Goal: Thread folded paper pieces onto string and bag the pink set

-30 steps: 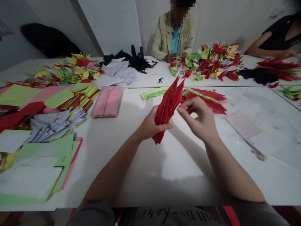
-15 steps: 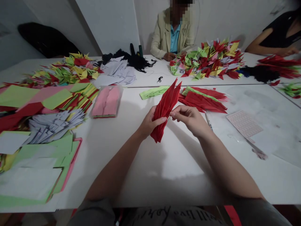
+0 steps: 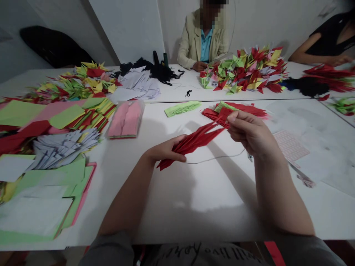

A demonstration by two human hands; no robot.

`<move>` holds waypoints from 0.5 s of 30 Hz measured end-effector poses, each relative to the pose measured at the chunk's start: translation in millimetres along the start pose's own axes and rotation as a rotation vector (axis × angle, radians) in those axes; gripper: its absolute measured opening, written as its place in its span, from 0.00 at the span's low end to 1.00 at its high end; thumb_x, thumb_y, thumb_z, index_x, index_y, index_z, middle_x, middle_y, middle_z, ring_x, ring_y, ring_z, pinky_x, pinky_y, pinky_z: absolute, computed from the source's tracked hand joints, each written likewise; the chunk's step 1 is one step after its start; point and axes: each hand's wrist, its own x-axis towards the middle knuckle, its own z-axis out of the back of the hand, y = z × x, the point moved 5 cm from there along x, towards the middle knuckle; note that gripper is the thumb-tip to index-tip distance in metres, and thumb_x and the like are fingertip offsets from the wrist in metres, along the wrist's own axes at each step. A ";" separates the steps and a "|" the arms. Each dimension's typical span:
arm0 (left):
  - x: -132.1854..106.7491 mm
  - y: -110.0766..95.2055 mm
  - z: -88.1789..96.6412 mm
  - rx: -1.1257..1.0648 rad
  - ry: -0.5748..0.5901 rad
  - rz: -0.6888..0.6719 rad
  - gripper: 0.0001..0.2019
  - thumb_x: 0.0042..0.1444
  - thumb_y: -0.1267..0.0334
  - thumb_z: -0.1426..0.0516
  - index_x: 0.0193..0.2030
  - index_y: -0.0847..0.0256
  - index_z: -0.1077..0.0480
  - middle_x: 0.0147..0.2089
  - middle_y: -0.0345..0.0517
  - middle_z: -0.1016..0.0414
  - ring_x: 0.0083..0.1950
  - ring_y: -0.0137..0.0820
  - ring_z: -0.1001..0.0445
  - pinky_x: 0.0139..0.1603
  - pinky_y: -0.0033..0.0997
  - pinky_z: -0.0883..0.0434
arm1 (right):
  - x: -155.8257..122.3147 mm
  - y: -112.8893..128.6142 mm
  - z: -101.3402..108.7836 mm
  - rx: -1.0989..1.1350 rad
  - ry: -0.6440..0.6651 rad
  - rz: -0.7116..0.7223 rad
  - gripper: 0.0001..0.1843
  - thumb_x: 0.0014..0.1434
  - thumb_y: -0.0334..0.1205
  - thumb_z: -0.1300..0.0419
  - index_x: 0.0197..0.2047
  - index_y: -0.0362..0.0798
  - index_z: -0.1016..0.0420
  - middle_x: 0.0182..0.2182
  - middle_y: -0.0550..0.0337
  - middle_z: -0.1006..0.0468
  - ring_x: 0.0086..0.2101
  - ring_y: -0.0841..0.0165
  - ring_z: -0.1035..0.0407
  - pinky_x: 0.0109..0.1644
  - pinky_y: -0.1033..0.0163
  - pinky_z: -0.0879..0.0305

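My left hand (image 3: pixel 166 148) was found clasped around the lower left end of a red paper bundle (image 3: pixel 194 140), with the thumb laid across its near face. The bundle, made up of narrow folded pieces, was held above the white table (image 3: pixel 172 207) in front of me and slanted upward to the right, its pointed ends fanned slightly apart. My right hand (image 3: pixel 253 131) was raised at those ends, thumb and forefinger pinched together — whether they gripped a tip or merely stood in front of red paper, I could not tell. A thin thread (image 3: pixel 216 158) sagged in a shallow curve from beside my left thumb to below my right hand, where its end was hidden. Behind the right fingers lay a stack of red folded paper (image 3: pixel 249 109), with a light green folded stack (image 3: pixel 183 109) to its left and, further left, a pink packet (image 3: pixel 126 119) in clear wrapping. A printed sheet (image 3: pixel 294 146) lay beyond my right wrist — partly covered by it. Across the table sat a person in a pale jacket (image 3: pixel 190 44), beside a multicoloured heap (image 3: pixel 249 70) of folded paper.
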 end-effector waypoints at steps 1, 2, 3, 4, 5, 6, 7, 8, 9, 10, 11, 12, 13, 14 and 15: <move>-1.5 0.5 -0.4 -0.003 0.027 0.009 0.38 0.40 0.57 0.32 0.60 0.57 0.34 0.53 0.49 0.28 0.53 0.43 0.30 0.50 0.38 0.30 | 0.4 1.1 4.5 -0.039 -0.016 0.023 0.16 0.51 0.49 0.31 0.29 0.49 0.31 0.17 0.71 0.47 0.16 0.78 0.58 0.18 0.68 0.65; -2.6 0.9 -0.9 -0.035 0.042 0.019 0.37 0.39 0.57 0.32 0.59 0.58 0.33 0.51 0.50 0.28 0.51 0.42 0.30 0.48 0.38 0.30 | 0.8 1.7 8.4 -0.077 -0.027 0.045 0.15 0.51 0.49 0.30 0.29 0.49 0.30 0.17 0.70 0.46 0.16 0.78 0.56 0.18 0.67 0.64; -3.3 1.1 -1.6 -0.096 0.045 0.023 0.36 0.39 0.56 0.33 0.58 0.59 0.32 0.50 0.51 0.27 0.48 0.41 0.29 0.46 0.38 0.29 | 1.3 1.9 11.5 -0.114 -0.030 0.061 0.15 0.52 0.49 0.30 0.30 0.49 0.30 0.17 0.70 0.44 0.16 0.78 0.55 0.18 0.67 0.63; -3.6 1.1 -2.3 -0.178 0.040 0.018 0.34 0.39 0.53 0.34 0.56 0.60 0.31 0.48 0.52 0.27 0.45 0.41 0.28 0.44 0.39 0.29 | 1.5 1.7 13.8 -0.145 -0.028 0.071 0.15 0.52 0.49 0.31 0.30 0.49 0.30 0.17 0.70 0.44 0.17 0.78 0.54 0.18 0.67 0.63; -3.6 1.3 -2.7 -0.268 0.027 0.007 0.33 0.39 0.51 0.36 0.54 0.62 0.30 0.46 0.54 0.26 0.42 0.41 0.27 0.43 0.41 0.29 | 1.7 1.4 15.3 -0.169 -0.023 0.075 0.15 0.53 0.50 0.31 0.30 0.50 0.29 0.17 0.70 0.43 0.17 0.77 0.54 0.18 0.67 0.62; -3.3 2.3 -2.8 -0.350 0.009 -0.003 0.32 0.40 0.48 0.38 0.52 0.63 0.29 0.45 0.56 0.26 0.41 0.42 0.26 0.42 0.43 0.28 | 1.6 1.4 16.2 -0.187 -0.020 0.079 0.15 0.53 0.50 0.31 0.30 0.50 0.29 0.17 0.70 0.43 0.17 0.77 0.54 0.18 0.67 0.62; -2.9 4.4 -3.0 -0.415 -0.007 -0.006 0.32 0.40 0.44 0.41 0.50 0.64 0.28 0.44 0.59 0.25 0.41 0.44 0.26 0.42 0.45 0.28 | 1.3 1.5 16.5 -0.199 -0.019 0.084 0.15 0.54 0.50 0.32 0.31 0.50 0.29 0.17 0.70 0.43 0.17 0.77 0.54 0.18 0.67 0.63; -2.6 7.7 -3.0 -0.462 -0.024 0.000 0.34 0.41 0.41 0.43 0.49 0.65 0.28 0.44 0.61 0.25 0.42 0.47 0.25 0.42 0.48 0.28 | 0.9 1.8 16.3 -0.210 -0.021 0.088 0.14 0.54 0.50 0.32 0.31 0.50 0.29 0.17 0.69 0.44 0.17 0.77 0.54 0.18 0.67 0.63; -2.3 12.1 -3.2 -0.495 -0.038 0.017 0.36 0.41 0.37 0.46 0.49 0.65 0.28 0.44 0.62 0.25 0.44 0.50 0.25 0.42 0.50 0.28 | 0.5 2.2 15.8 -0.221 -0.025 0.093 0.14 0.54 0.50 0.32 0.31 0.50 0.28 0.17 0.69 0.44 0.17 0.77 0.55 0.18 0.67 0.63; -2.3 17.0 -4.2 -0.517 -0.038 0.043 0.39 0.40 0.33 0.48 0.49 0.64 0.28 0.45 0.63 0.25 0.45 0.52 0.25 0.41 0.51 0.28 | 0.2 2.6 15.1 -0.235 -0.033 0.099 0.14 0.55 0.50 0.32 0.31 0.50 0.28 0.17 0.69 0.44 0.17 0.77 0.55 0.18 0.67 0.64; -2.5 21.4 -6.3 -0.534 -0.018 0.067 0.43 0.37 0.30 0.50 0.50 0.64 0.28 0.45 0.64 0.25 0.46 0.54 0.25 0.40 0.52 0.27 | 0.1 3.2 14.5 -0.249 -0.044 0.108 0.14 0.55 0.51 0.32 0.31 0.50 0.28 0.17 0.69 0.44 0.17 0.77 0.55 0.19 0.67 0.64; -2.9 24.5 -9.7 -0.551 0.029 0.084 0.45 0.34 0.28 0.49 0.50 0.64 0.29 0.46 0.64 0.24 0.46 0.55 0.25 0.39 0.52 0.27 | 0.2 3.9 14.3 -0.264 -0.058 0.123 0.15 0.55 0.51 0.33 0.31 0.50 0.28 0.17 0.69 0.45 0.17 0.77 0.55 0.19 0.67 0.64; -3.7 26.2 -14.2 -0.566 0.096 0.094 0.46 0.32 0.29 0.46 0.51 0.64 0.29 0.46 0.65 0.24 0.47 0.56 0.25 0.39 0.52 0.27 | 0.5 4.6 14.4 -0.281 -0.075 0.141 0.15 0.55 0.52 0.33 0.30 0.50 0.28 0.17 0.69 0.46 0.18 0.77 0.55 0.19 0.67 0.63; -4.8 26.2 -19.2 -0.578 0.172 0.099 0.44 0.30 0.33 0.42 0.52 0.64 0.29 0.47 0.65 0.24 0.48 0.57 0.25 0.40 0.52 0.27 | 1.0 5.3 15.2 -0.299 -0.095 0.162 0.16 0.55 0.52 0.33 0.30 0.50 0.28 0.17 0.69 0.46 0.18 0.77 0.55 0.19 0.67 0.63; -6.1 25.0 -24.2 -0.591 0.245 0.103 0.42 0.31 0.39 0.38 0.52 0.64 0.29 0.48 0.65 0.24 0.49 0.58 0.25 0.42 0.52 0.27 | 1.7 5.8 16.6 -0.319 -0.116 0.183 0.16 0.55 0.53 0.33 0.29 0.50 0.29 0.17 0.69 0.46 0.18 0.77 0.54 0.19 0.67 0.62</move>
